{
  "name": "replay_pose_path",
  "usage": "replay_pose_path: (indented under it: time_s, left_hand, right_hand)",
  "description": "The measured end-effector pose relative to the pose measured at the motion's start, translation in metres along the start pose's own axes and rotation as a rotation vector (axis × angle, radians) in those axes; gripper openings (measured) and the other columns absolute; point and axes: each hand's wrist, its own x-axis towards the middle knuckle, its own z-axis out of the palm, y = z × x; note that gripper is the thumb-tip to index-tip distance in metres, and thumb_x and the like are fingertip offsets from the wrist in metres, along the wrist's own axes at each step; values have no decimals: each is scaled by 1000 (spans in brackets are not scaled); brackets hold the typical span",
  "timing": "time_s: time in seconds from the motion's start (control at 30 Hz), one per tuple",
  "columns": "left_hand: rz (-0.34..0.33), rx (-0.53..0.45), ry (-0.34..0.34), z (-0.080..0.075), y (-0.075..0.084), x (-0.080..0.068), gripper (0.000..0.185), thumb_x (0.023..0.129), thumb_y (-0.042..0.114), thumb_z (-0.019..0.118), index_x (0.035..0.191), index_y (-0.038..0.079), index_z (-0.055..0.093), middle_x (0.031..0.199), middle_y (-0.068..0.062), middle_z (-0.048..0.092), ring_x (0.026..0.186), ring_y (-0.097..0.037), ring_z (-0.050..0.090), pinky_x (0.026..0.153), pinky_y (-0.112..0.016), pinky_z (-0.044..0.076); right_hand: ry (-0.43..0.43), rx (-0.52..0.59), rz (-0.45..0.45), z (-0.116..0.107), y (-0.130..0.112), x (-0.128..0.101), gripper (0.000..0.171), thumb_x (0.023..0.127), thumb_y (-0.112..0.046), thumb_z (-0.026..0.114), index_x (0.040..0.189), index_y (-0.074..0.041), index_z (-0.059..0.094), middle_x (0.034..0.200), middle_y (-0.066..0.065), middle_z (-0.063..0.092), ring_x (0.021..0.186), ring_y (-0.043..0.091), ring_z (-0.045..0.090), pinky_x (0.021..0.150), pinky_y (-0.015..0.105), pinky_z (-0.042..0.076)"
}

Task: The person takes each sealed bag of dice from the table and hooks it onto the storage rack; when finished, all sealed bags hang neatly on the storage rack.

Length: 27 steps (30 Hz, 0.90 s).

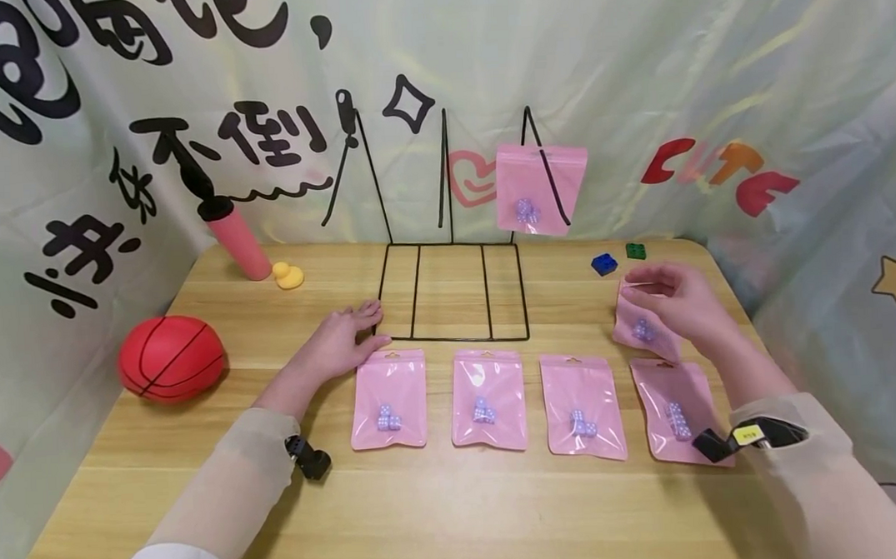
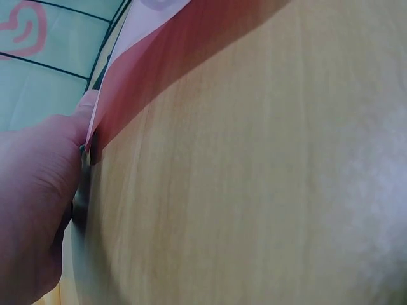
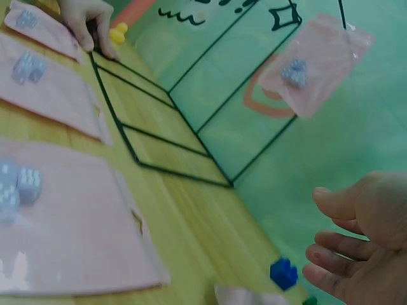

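right hand point(image 1: 670, 299) holds pink pouch point(image 1: 641, 329); left hand point(image 1: 345, 338) on wire rack point(image 1: 452, 292); backdrop letters unreadable

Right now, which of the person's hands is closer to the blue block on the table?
The right hand. It holds a pink pouch just in front of the blue block. The left hand rests far across the table, at the wire rack's front corner.

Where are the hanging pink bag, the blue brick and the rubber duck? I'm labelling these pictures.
hanging pink bag point(image 1: 540, 188): head view, middle of the bag's front, just above the dice.
blue brick point(image 1: 603, 263): head view, top of the brick.
rubber duck point(image 1: 289, 275): head view, the duck's body.
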Motion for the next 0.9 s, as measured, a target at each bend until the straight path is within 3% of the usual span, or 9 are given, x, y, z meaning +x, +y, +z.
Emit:
replay_pose_path:
  time_s: [0.13, 0.27, 0.6, 0.67, 0.83, 0.9]
  left_hand:
    - [0, -4, -2, 0, 0, 0, 63, 106, 39, 67, 153, 1, 52, 164, -12, 39, 151, -44, 35, 126, -58, 24]
    - [-4, -9, -1, 0, 0, 1, 63, 106, 40, 67, 153, 1, 52, 164, -11, 39, 150, -46, 35, 126, -58, 24]
    - [-29, 0, -14, 0, 1, 0, 61, 107, 40, 65, 153, 2, 52, 166, -9, 37, 153, -40, 33, 127, -58, 21]
    - [-29, -1, -15, 0, 1, 0, 61, 107, 40, 65, 153, 3, 52, 166, -9, 36, 152, -42, 33, 127, -59, 21]
    - [-30, -5, -16, 0, 2, 0, 61, 107, 40, 65, 153, 2, 52, 166, -9, 36, 152, -44, 33, 127, -58, 20]
    - [-31, -8, -17, 0, 2, 0, 61, 107, 39, 65, 153, 2, 52, 167, -9, 36, 152, -44, 33, 127, -58, 20]
  right_hand:
    - [15, -44, 41, -7, 13, -7, 58, 105, -37, 69, 144, 4, 56, 140, 25, 59, 126, 38, 56, 80, 5, 46]
    - [30, -80, 88, -13, 26, -12, 60, 104, -37, 70, 144, 5, 54, 139, 27, 58, 125, 42, 56, 78, 8, 47]
    - [34, -148, 214, -21, 56, -14, 69, 104, -41, 68, 145, 10, 48, 139, 34, 52, 122, 50, 52, 97, 53, 54]
    - [43, -163, 233, -22, 62, -15, 70, 104, -41, 69, 144, 11, 48, 136, 35, 52, 119, 49, 53, 92, 49, 56]
    - [66, -180, 282, -25, 74, -18, 71, 100, -45, 73, 137, 13, 52, 126, 32, 58, 104, 40, 57, 70, 26, 54]
    - [69, -174, 308, -25, 77, -18, 73, 99, -48, 74, 135, 13, 54, 119, 29, 60, 99, 36, 58, 66, 24, 55]
